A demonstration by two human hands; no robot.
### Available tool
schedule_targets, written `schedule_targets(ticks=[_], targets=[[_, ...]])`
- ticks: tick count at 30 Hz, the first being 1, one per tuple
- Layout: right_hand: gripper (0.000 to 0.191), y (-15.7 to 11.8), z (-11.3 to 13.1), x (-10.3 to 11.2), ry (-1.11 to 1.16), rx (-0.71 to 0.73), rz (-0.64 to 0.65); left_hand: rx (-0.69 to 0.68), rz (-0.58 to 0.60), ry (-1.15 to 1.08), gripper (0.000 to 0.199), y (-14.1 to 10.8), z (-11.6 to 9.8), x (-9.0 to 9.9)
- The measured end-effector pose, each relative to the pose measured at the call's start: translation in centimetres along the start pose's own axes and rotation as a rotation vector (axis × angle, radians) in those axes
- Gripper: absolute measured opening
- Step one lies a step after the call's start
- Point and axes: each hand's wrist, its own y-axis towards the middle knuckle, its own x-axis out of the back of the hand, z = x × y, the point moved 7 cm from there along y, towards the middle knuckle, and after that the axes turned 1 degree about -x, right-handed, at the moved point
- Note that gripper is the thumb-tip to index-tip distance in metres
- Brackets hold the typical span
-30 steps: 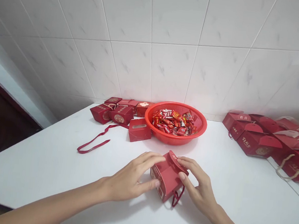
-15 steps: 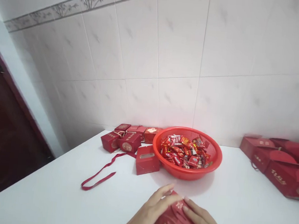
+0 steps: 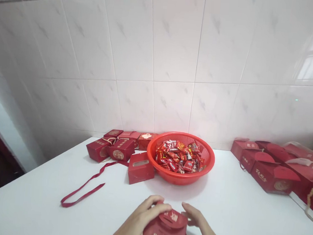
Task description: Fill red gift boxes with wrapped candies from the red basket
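Note:
A red paper candy box (image 3: 166, 231) with gold lettering and a rounded flap on its top is at the front of the table. My left hand (image 3: 138, 223) wraps its left side, fingers over the upper edge and thumb across the near face. On the other side is my right hand (image 3: 202, 229), its curved fingers and thumb apart beside the box's right edge; whether a fingertip touches it I cannot tell. Behind the box stands a red plastic basket (image 3: 178, 178) filled with wrapped candies (image 3: 179, 156).
Left of the basket is a red box with an oval window (image 3: 141, 169). Several closed red boxes (image 3: 121, 149) cluster by the wall. A dark red ribbon (image 3: 83, 186) lies on the white table (image 3: 34, 209). More red boxes (image 3: 274, 177) line the right side.
The view has swung right, showing more boxes there. My right hand has moved from the box's top to its right side, fingers spread apart. The rounded flap now shows more plainly.

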Motion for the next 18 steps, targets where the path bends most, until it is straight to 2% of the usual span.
schedule_targets(ticks=[5, 8, 12, 18], targets=[[0.039, 0.7, 2.1, 0.9, 0.062, -0.038, 0.049, 0.069, -0.113, 0.07, 0.051, 0.0, -1.3, 2.5], [0.038, 1.0, 3.1, 0.2, 0.139, -0.077, 0.158, 0.101, -0.149, 0.089, 0.048, 0.3, -1.1, 3.4], [0.036, 0.8, 2.9, -0.9, 0.244, -0.159, 0.25, 0.152, -0.176, 0.094, 0.053, 0.4, -0.8, 3.8], [0.037, 1.3, 1.8, -1.5, 0.405, -0.231, 0.245, 0.157, -0.198, 0.049, 0.054, 0.5, -1.0, 4.0]])
